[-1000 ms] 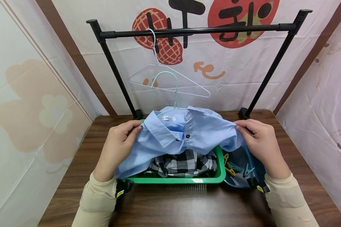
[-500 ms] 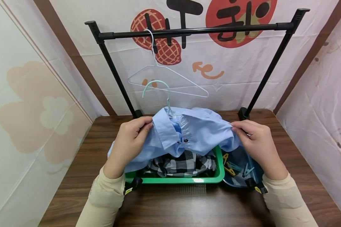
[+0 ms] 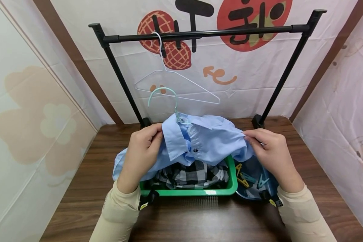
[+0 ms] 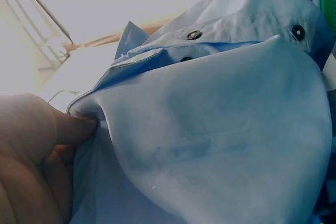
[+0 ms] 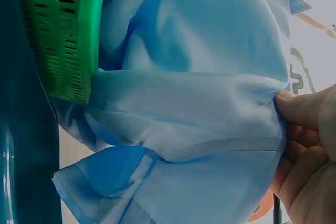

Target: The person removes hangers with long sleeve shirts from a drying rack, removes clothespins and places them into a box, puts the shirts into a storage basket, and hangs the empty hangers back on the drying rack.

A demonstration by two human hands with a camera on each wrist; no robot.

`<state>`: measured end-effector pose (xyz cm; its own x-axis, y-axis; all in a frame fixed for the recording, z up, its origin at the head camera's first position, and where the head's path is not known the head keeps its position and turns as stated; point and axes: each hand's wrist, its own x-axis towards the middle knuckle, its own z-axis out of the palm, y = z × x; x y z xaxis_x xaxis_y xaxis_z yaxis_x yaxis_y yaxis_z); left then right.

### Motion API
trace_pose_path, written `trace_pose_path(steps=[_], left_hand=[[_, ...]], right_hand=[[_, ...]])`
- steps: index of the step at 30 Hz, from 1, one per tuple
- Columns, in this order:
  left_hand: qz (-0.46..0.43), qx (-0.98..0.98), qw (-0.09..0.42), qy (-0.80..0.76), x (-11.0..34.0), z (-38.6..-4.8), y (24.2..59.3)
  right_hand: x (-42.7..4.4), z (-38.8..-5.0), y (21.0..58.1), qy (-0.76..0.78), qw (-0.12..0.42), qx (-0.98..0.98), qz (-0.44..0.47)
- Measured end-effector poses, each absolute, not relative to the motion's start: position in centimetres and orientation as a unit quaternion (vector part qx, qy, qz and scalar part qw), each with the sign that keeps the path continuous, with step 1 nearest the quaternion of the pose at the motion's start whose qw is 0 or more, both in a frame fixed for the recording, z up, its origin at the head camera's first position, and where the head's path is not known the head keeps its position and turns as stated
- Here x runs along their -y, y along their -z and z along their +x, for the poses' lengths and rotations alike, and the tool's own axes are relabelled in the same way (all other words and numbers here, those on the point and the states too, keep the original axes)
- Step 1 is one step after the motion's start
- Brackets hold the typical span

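A light blue button-up shirt (image 3: 220, 143) is spread above the green basket, its collar towards the back. My left hand (image 3: 143, 153) pinches the shirt near the collar between thumb and fingers. On the other side, my right hand (image 3: 269, 151) pinches the cloth by the shoulder, and the right wrist view shows the thumb (image 5: 294, 103) pressed on it near a seam. A mint-green hanger (image 3: 166, 89) pokes up through the neck opening, hook to the left; its lower part is hidden in the shirt. A dark button (image 3: 195, 150) shows on the front.
The green basket (image 3: 190, 192) holds a black-and-white checked garment (image 3: 196, 176). To its right stands a blue bin (image 3: 249, 195) with yellow and teal clothespins (image 3: 261, 181). Behind rises a black rack (image 3: 205, 33), with a white wire hanger (image 3: 178, 75) on its bar.
My left hand has shifted right towards the collar, with the shirt bunching along. The mint hanger has dropped lower and leaned left. My right hand has stayed nearly in place, pinching the cloth.
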<state>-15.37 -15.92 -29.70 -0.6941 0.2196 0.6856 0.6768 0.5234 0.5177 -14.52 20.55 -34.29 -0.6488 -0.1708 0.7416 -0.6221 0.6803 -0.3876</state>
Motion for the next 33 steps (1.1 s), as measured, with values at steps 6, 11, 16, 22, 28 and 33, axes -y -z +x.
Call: trace_pose_path(steps=[6,11,16,22,28,33], left_hand=[[-0.266,0.822,0.291,0.411,16.2,-15.1,30.2],[-0.274,0.821,0.288,0.41,16.4,-14.9,30.4],[-0.276,0.815,0.288,0.42,16.6,-14.8,30.4],[-0.275,0.813,0.288,0.423,17.1,-15.1,30.6],[-0.293,0.809,0.281,0.424,16.8,-15.0,30.7],[-0.302,0.806,0.277,0.428,16.5,-14.9,30.7]], right_hand=[[-20.6,-14.4,34.0,-0.325,0.336,0.849,0.247],[-21.0,-14.2,33.8,-0.307,0.323,0.857,0.258],[-21.1,-13.7,33.5,-0.287,0.298,0.872,0.264],[-19.8,-13.0,33.2,-0.289,0.29,0.863,0.295],[-18.2,-12.9,33.5,-0.283,0.358,0.83,0.321],[-17.6,-12.6,33.6,-0.263,0.426,0.808,0.31]])
